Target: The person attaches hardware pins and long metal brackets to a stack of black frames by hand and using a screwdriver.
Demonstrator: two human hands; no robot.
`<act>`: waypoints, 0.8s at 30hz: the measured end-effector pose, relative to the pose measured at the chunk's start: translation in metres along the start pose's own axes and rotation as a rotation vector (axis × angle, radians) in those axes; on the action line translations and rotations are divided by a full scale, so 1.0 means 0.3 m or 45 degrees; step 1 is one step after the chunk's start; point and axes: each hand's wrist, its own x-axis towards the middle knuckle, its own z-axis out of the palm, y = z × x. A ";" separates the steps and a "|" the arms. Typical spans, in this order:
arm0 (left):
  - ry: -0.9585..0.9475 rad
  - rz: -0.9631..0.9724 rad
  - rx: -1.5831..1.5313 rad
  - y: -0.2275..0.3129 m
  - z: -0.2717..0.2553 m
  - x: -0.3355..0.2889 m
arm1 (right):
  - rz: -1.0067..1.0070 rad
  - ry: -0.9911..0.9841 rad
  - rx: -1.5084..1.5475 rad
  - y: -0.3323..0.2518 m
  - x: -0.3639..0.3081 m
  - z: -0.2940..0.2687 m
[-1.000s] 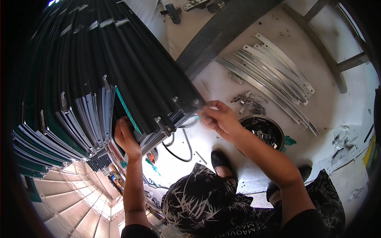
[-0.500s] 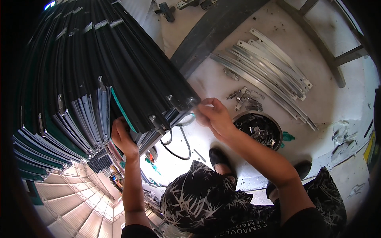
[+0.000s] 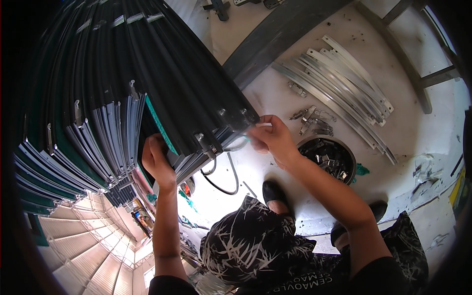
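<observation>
A long black metal frame (image 3: 196, 83) with a green strip (image 3: 160, 125) along one edge lies at the near right of a stack of similar frames. My left hand (image 3: 158, 162) curls round the near end of this frame, beside the green strip, its fingertips hidden in the gap. At the frame's right corner, my right hand (image 3: 271, 139) has its fingers bent together against the edge. What lies between those fingers, if anything, is not visible. Metal fittings (image 3: 204, 142) stick out from the frame's near end, and a thin dark cable (image 3: 235, 172) loops below them.
A round bowl (image 3: 352, 162) of small dark metal parts stands on the floor to the right. Above it lie loose metal brackets (image 3: 317, 118) and several silver flat bars (image 3: 339, 83). A dark beam (image 3: 275, 42) crosses behind, and a grey metal leg frame (image 3: 398, 54) stands at upper right.
The view has shifted slightly, so frames, bowl and bars sit a little further right. Both hands stay at the same places on the black frame.
</observation>
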 end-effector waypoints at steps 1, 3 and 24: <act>0.020 0.067 0.019 -0.002 -0.001 0.002 | 0.004 -0.021 0.005 -0.004 0.010 -0.003; 0.059 0.111 -0.016 0.010 0.009 0.006 | -0.014 0.050 -0.033 -0.016 0.020 0.012; 0.148 0.014 -0.634 -0.030 -0.012 -0.021 | -0.747 0.028 -3.013 -0.154 -0.278 -0.218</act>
